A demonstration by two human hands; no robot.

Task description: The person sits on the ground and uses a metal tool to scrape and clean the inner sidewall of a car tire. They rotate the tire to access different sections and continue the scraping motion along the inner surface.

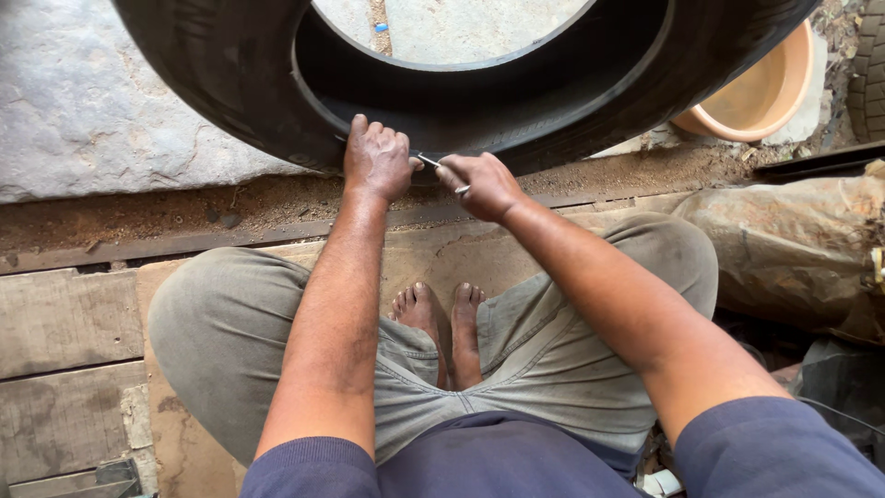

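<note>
A large black rubber tyre [230,74] stands upright in front of me, filling the top of the view. My left hand [376,159] presses flat against its lower sidewall, fingers spread a little. Just to the right, my right hand [481,184] grips a thin metal tool [430,161] whose tip points left toward the tyre beside my left thumb. I sit cross-legged on a board, knees wide, bare feet [441,318] together below the hands.
A tan plastic basin [765,92] sits behind the tyre at top right. A dusty plastic-wrapped bundle [793,249] lies at the right. Grey stone slab [83,111] at top left, wooden planks [64,369] at lower left, another tyre tread [871,74] at the right edge.
</note>
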